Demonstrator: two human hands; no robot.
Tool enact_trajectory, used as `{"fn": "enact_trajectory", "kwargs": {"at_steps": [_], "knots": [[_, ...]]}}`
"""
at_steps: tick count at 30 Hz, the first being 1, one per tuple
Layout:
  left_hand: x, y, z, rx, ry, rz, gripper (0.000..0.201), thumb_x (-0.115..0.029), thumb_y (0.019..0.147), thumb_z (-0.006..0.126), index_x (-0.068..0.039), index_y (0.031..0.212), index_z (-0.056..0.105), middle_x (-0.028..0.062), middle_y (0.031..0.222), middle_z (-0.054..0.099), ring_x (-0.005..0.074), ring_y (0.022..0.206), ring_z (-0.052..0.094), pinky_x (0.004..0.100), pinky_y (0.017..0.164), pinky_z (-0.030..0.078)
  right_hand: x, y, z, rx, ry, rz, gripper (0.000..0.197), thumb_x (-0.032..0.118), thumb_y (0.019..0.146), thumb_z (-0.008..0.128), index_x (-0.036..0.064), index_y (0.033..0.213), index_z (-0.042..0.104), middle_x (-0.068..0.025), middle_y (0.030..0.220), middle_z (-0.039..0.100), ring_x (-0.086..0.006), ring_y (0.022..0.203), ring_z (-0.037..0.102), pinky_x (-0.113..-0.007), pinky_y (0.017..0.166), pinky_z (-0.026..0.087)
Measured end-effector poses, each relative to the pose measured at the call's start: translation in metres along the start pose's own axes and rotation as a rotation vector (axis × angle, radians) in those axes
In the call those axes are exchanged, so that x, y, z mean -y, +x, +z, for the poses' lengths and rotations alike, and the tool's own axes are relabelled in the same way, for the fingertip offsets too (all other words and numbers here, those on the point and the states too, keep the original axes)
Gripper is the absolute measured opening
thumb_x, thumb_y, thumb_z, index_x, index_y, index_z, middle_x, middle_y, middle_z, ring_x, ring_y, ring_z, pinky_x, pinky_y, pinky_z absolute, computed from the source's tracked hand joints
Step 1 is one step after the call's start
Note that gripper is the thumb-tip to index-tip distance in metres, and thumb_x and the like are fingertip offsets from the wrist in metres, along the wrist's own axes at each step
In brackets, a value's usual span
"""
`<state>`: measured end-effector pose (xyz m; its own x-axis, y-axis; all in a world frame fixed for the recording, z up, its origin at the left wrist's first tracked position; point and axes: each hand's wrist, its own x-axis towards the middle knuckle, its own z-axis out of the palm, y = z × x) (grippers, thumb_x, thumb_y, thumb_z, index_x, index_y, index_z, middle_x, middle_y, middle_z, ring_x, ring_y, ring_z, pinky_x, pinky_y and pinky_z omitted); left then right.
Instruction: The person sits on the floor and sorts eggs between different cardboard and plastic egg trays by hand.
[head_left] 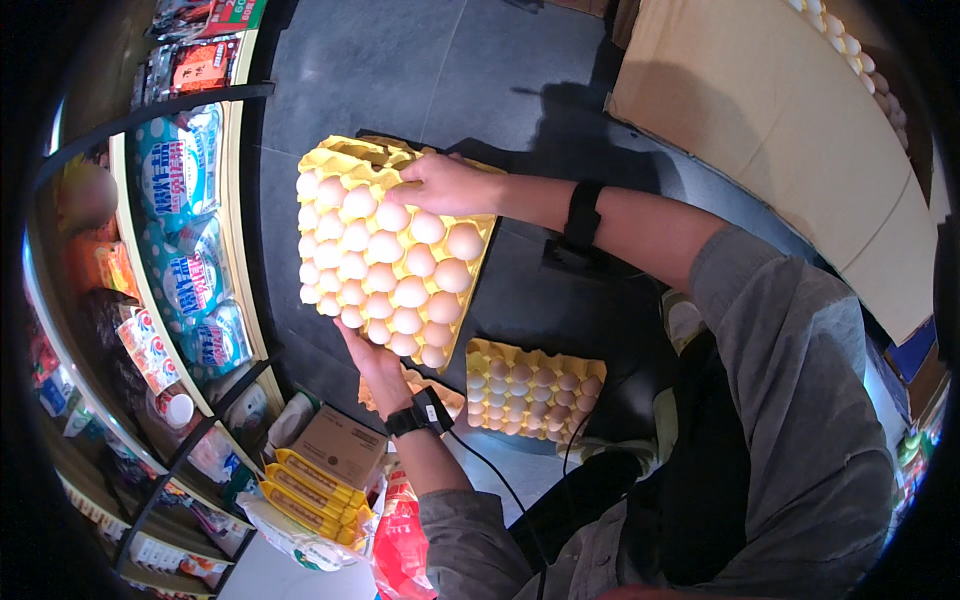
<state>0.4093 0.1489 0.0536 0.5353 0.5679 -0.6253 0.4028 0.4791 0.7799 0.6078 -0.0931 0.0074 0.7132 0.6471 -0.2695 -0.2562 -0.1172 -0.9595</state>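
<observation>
Grey sleeves [790, 400] of the person's jacket fill the lower right, nearest the camera, with a black wristband on each forearm.

Shelving [150, 300] curves along the left edge, stocked with blue-and-white packaged goods [185, 230]. Below it lie a brown cardboard box [340, 445], a row of yellow packets [305, 490] and a red bag [400, 535].

Left hand [365, 350]: palm up under the near edge of a yellow egg tray [350, 158], fingers closed against its underside, supporting it. The tray is held tilted above the dark floor [400, 70] and is nearly full of pale eggs [385, 265].

Right hand [445, 185]: gripping the far edge of the same tray, fingers curled over the rim and resting against the uppermost eggs.

A second yellow egg tray [530, 385], also loaded, lies flat on the floor just below and to the right of the held tray. A third tray is partly hidden behind the left wrist.

A large sheet of brown cardboard [790, 130] occupies the upper right, with more eggs [850, 45] along its far edge.
</observation>
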Motion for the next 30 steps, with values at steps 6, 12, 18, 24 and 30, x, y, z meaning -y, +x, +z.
{"fn": "enact_trajectory", "kwargs": {"at_steps": [6,12,18,24,30], "knots": [[-0.006,-0.013,0.011,-0.032,0.008,0.061,0.07,-0.057,0.096,0.042,-0.006,0.144,0.034,0.0114,0.147,0.038,0.0283,0.132,0.04,0.0446,0.109,0.036,0.0,-0.005,0.002,-0.071,0.034,-0.043,0.045,0.04,0.086,0.058,-0.0042,0.083,0.066,-0.0158,0.075,0.066,-0.0203,0.073,0.063,-0.037,0.074,0.048],[-0.009,-0.015,0.012,-0.046,-0.009,0.089,0.072,-0.058,0.095,0.043,-0.006,0.144,0.034,0.0122,0.147,0.038,0.0289,0.132,0.041,0.0449,0.108,0.037,0.002,-0.001,-0.001,-0.047,0.06,-0.157,0.04,0.034,0.088,0.058,-0.0052,0.085,0.064,-0.0146,0.076,0.065,-0.0151,0.073,0.06,-0.035,0.07,0.048],[-0.016,-0.038,0.024,-0.106,-0.036,0.129,0.07,-0.056,0.095,0.046,-0.005,0.142,0.036,0.0123,0.143,0.043,0.028,0.129,0.044,0.0436,0.106,0.04,0.023,-0.022,-0.02,0.04,0.006,-0.114,0.035,0.031,0.093,0.058,-0.0034,0.098,0.062,-0.01,0.085,0.065,-0.0099,0.083,0.056,-0.03,0.076,0.047],[-0.006,-0.066,0.047,-0.136,-0.136,0.114,0.064,-0.051,0.097,0.047,-0.005,0.141,0.037,0.0113,0.139,0.047,0.0259,0.126,0.047,0.0414,0.104,0.042,0.049,-0.049,-0.041,0.017,0.063,-0.024,0.037,0.032,0.092,0.057,-0.0043,0.099,0.063,-0.0107,0.089,0.067,-0.0096,0.084,0.057,-0.03,0.075,0.048],[0.047,-0.163,0.037,-0.238,-0.135,0.118,0.054,-0.042,0.097,0.053,-0.005,0.134,0.043,0.0112,0.13,0.052,0.0237,0.117,0.053,0.0378,0.098,0.046,0.037,-0.171,-0.044,0.037,0.164,0.105,0.03,0.023,0.099,0.052,-0.0016,0.115,0.059,-0.0005,0.102,0.063,-0.0055,0.094,0.054,-0.024,0.082,0.047]]}}
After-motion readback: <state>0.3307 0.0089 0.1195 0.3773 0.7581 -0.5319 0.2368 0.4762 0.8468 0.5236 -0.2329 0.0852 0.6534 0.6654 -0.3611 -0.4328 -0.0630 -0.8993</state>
